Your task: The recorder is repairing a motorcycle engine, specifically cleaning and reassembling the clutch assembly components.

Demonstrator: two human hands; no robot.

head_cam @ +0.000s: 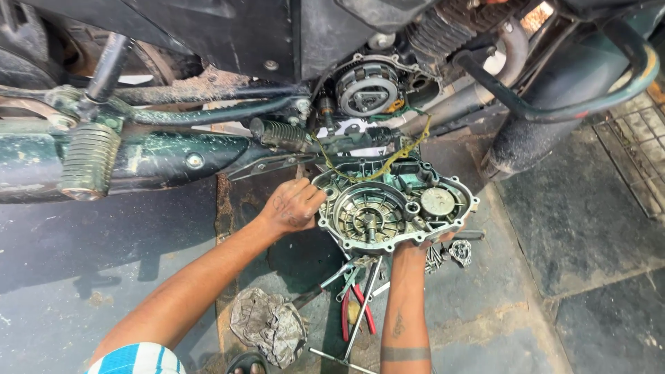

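I hold a grey metal engine side cover [396, 205] with its greasy inner face up, just below the open side of a motorcycle engine. My left hand [294, 204] grips the cover's left edge. My right hand [422, 242] is under its lower right edge, mostly hidden by the cover. Above the cover, the exposed clutch assembly [367, 88] shows in the engine. A torn yellowish gasket strip [405, 149] hangs from the engine down to the cover's top edge.
A footrest [86, 161] and the exhaust pipe [138, 163] lie to the left. Red-handled pliers [357, 312], spanners and small metal parts [457, 253] lie on the stone floor below the cover. A dirty rag [270, 325] sits by my left forearm. A curved black crash guard [582, 104] stands at right.
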